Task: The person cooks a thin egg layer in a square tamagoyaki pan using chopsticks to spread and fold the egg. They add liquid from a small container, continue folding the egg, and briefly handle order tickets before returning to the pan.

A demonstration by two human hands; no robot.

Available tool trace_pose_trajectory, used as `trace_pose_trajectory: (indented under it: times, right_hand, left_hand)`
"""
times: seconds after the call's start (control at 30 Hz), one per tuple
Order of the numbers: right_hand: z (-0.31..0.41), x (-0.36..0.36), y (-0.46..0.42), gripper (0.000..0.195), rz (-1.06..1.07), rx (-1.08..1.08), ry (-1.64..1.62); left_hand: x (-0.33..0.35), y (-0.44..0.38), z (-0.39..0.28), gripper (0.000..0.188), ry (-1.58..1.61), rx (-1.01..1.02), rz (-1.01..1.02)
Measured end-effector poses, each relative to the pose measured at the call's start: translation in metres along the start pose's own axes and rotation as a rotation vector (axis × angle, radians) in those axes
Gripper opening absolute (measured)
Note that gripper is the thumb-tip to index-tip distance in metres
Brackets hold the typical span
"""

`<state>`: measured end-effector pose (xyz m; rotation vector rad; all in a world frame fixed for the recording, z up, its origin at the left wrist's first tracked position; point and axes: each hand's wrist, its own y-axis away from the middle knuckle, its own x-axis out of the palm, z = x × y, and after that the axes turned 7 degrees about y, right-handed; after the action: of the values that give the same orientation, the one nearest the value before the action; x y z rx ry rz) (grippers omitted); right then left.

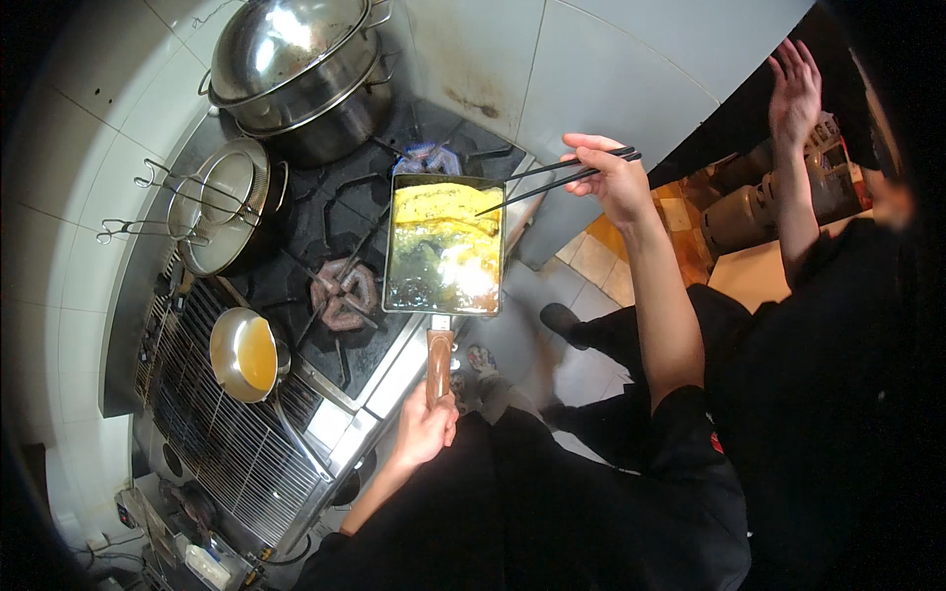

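My left hand grips the brown wooden handle of a rectangular omelette pan. The pan is over the front of the stove, close to a burner with a blue flame. A folded yellow egg layer lies across the pan's far end; glossy, wet-looking egg covers the nearer part. Black chopsticks are in my right hand, right of the pan. One tip reaches over the egg at the fold; whether it touches cannot be told.
A steel saucepan with yellow-orange liquid stands on the grill rack. Wire strainers rest over a pot behind it. A large lidded steel pot occupies the back corner. Another person's raised hand is at the right, near a gas cylinder.
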<state>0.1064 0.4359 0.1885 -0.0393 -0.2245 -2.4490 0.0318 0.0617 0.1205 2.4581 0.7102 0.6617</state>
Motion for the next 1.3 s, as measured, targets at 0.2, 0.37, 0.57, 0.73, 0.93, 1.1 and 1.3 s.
trace_pose_trajectory:
  times: [0.2, 0.37, 0.57, 0.73, 0.93, 1.1, 1.3]
  right_hand:
    - [-0.003, -0.004, -0.003, 0.026, 0.019, 0.028, -0.014]
    - [-0.009, -0.009, -0.012, 0.027, 0.046, 0.052, -0.039]
    - [-0.016, -0.017, -0.021, 0.026, 0.067, 0.099, -0.08]
    - [-0.024, -0.021, -0.03, 0.025, 0.111, 0.144, -0.066]
    - [-0.046, -0.026, -0.046, 0.023, 0.151, 0.225, -0.105]
    - [-0.059, -0.025, -0.047, 0.021, 0.151, 0.276, -0.132]
    - [-0.082, -0.028, -0.049, 0.021, 0.101, 0.297, -0.177]
  left_hand:
    - [0.002, 0.003, -0.006, 0.005, -0.042, 0.005, 0.006]
    - [0.004, 0.004, -0.007, 0.007, -0.014, -0.016, -0.009]
    - [0.0, 0.005, -0.007, 0.009, 0.004, -0.039, 0.041]
    - [0.003, 0.007, -0.011, 0.01, 0.009, -0.035, 0.046]
    - [0.006, 0.007, -0.013, 0.009, -0.012, -0.085, 0.039]
    - [0.004, 0.005, -0.007, 0.006, 0.023, -0.122, 0.031]
    - [0.007, 0.003, -0.006, 0.003, 0.017, -0.131, 0.014]
